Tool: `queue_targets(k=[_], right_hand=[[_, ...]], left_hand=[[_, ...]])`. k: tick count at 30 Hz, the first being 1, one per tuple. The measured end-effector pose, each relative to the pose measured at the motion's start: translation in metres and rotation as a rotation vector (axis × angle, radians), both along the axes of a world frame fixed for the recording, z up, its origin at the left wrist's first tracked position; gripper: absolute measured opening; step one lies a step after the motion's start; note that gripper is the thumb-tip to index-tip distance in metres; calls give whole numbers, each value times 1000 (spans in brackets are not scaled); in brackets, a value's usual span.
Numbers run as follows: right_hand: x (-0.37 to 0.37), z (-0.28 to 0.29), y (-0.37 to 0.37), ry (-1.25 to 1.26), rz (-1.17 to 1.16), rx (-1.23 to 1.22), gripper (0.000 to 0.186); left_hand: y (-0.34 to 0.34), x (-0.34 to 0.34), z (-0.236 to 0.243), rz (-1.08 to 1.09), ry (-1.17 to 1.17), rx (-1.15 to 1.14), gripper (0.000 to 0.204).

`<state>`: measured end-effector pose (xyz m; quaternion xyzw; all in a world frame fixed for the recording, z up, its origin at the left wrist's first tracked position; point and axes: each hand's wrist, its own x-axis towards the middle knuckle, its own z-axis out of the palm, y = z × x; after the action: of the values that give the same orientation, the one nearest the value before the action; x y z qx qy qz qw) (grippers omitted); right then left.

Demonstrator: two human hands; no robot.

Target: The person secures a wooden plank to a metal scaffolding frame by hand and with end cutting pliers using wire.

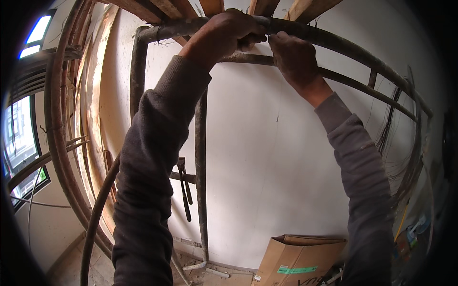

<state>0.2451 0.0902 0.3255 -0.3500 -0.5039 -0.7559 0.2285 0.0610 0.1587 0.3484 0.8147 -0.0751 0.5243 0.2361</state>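
Observation:
Both my arms reach up to the top pipe (343, 44) of a dark metal scaffold frame, just under wooden beams (300, 9). My left hand (226, 31) is closed at the pipe, its fingers curled on something too small to make out. My right hand (293, 59) is closed just right of it, thumb and finger pinched near the same spot, what they hold unclear. A lower rail (348, 77) runs behind my wrists. Long-handled pliers or cutters (186, 193) hang from a short crossbar beside my left forearm, near an upright pipe (200, 143).
A white wall (262, 157) stands behind the frame. A folded cardboard box (291, 257) leans below. At left are curved pipes (59, 124), planks (95, 95) and a window (21, 133). Bundles of thin wire (384, 138) hang at right, above small clutter (410, 238) on the floor.

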Motion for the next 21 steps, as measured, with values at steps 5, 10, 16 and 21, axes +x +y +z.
queue_targets(k=[5, 10, 16, 21], right_hand=[[-12, -13, 5, 94, 180, -13, 9], [-21, -28, 5, 175, 353, -140, 20], [-24, -40, 7, 208, 361, -175, 25], [-23, -45, 10, 210, 377, -173, 33]], left_hand=[[-5, -5, 5, -21, 43, -63, 35], [-1, -1, -3, -62, -28, -70, 31], [13, 5, -13, -89, -62, -4, 26], [7, 15, -19, -58, -167, 72, 28]])
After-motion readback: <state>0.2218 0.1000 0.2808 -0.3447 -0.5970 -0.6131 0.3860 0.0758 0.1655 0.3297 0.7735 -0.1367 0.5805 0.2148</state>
